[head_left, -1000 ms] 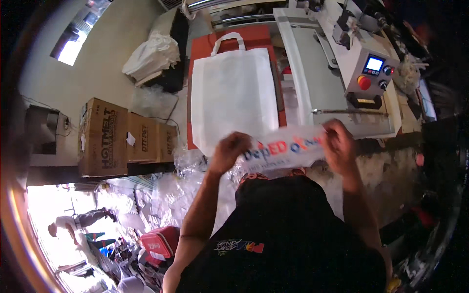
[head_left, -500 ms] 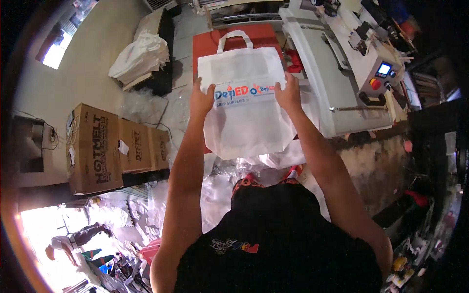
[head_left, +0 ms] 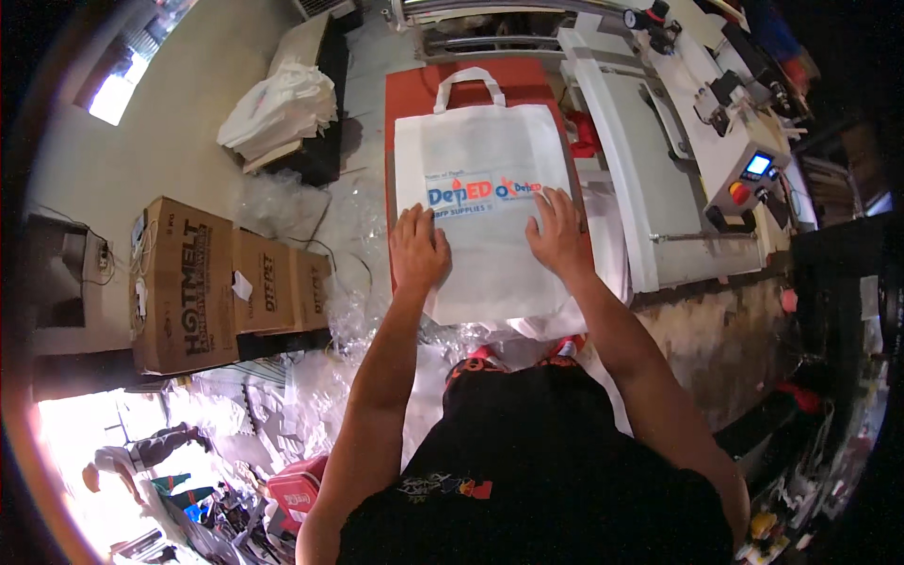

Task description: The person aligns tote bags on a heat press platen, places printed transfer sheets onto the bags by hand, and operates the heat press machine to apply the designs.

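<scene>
A white fabric tote bag [head_left: 485,264] with a blue and orange print lies flat on a red board [head_left: 414,89], its handle loop [head_left: 469,75] pointing away from me. My left hand [head_left: 419,250] rests palm down on the bag's left side, fingers stretched out just below the print. On the right side my right hand [head_left: 561,235] lies on the bag likewise, its fingertips by the print's right end and its thumb apart. Neither hand grips the fabric.
Right of the board stands a white press machine [head_left: 650,179] with a control box [head_left: 749,179]. Cardboard boxes [head_left: 188,282] line the left, and a pile of white bags [head_left: 282,108] lies beyond them. Clear plastic [head_left: 353,292] covers the floor. A person [head_left: 141,457] bends over at lower left.
Both hands have let go of the bag's side edges and moved nearer to me, flattening onto its front. The bag now lies down on the red board, slightly further right in view.
</scene>
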{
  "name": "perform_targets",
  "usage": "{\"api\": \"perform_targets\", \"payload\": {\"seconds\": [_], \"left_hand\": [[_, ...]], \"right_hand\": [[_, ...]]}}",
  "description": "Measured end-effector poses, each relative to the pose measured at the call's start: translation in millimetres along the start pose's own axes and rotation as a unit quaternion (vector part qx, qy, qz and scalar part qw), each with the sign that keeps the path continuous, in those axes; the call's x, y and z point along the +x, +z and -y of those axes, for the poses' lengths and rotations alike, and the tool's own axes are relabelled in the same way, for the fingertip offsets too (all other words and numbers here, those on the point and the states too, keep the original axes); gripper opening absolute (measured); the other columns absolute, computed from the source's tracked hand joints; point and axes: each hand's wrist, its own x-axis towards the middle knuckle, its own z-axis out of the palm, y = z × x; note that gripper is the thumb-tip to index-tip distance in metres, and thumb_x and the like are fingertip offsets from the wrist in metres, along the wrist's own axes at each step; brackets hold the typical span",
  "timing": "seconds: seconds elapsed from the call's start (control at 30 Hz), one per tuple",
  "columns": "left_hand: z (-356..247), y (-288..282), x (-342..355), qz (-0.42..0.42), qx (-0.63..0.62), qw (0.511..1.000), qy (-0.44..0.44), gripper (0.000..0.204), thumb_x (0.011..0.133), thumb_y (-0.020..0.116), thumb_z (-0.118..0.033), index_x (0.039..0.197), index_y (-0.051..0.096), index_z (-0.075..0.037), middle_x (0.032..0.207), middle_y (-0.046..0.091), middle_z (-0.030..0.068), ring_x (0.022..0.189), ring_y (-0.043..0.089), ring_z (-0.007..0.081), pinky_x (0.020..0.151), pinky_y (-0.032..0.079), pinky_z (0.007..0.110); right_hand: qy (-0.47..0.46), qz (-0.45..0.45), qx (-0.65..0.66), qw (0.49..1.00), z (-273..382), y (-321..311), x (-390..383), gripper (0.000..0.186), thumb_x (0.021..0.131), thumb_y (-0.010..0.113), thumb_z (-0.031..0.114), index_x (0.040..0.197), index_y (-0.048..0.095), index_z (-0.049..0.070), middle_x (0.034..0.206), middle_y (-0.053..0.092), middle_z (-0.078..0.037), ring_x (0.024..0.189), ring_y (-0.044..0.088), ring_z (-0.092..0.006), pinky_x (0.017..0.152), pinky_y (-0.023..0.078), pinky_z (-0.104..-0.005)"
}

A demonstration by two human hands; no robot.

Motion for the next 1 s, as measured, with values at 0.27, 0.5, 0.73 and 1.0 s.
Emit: {"api": "perform_targets", "payload": {"seconds": [0.27, 0.5, 0.73, 1.0], "left_hand": [[-8, -3, 2, 0.008, 0.004, 1.000, -0.007, 0.043, 0.090, 0.056, -0.016, 0.130, 0.057, -0.002, 0.140, 0.051, 0.0205, 0.134, 0.043, 0.0390, 0.114, 0.031, 0.050], [-10, -1, 0, 0.003, 0.006, 1.000, -0.018, 0.043, 0.088, 0.058, -0.018, 0.129, 0.059, -0.005, 0.140, 0.052, 0.0174, 0.134, 0.045, 0.0369, 0.114, 0.032, 0.049], [-3, -4, 3, -0.022, -0.029, 0.999, -0.004, 0.040, 0.090, 0.059, -0.019, 0.128, 0.061, -0.004, 0.136, 0.056, 0.0184, 0.129, 0.051, 0.0352, 0.109, 0.038, 0.046], [109, -87, -48, -0.138, -0.246, 0.950, -0.135, 0.031, 0.100, 0.048, -0.009, 0.126, 0.061, 0.002, 0.127, 0.064, 0.0174, 0.120, 0.060, 0.0296, 0.104, 0.045, 0.038]], "right_hand": [[-0.004, 0.000, -0.012, 1.000, -1, -3, 0, 0.051, 0.090, 0.063, 0.024, 0.133, 0.056, -0.002, 0.142, 0.049, -0.020, 0.136, 0.041, -0.0408, 0.111, 0.034, -0.0543], [-0.001, -0.008, 0.001, 1.000, -6, 0, -2, 0.050, 0.089, 0.063, 0.025, 0.131, 0.057, -0.002, 0.139, 0.049, -0.019, 0.134, 0.042, -0.0414, 0.110, 0.036, -0.0540], [-0.015, -0.032, 0.005, 0.999, 3, -10, 5, 0.052, 0.087, 0.065, 0.023, 0.133, 0.056, -0.001, 0.137, 0.049, -0.019, 0.132, 0.042, -0.0410, 0.109, 0.037, -0.0527], [-0.015, -0.149, 0.257, 0.955, 27, -140, -5, 0.038, 0.084, 0.065, -0.001, 0.122, 0.059, 0.002, 0.116, 0.063, -0.016, 0.106, 0.063, -0.0327, 0.094, 0.051, -0.0400]]}}
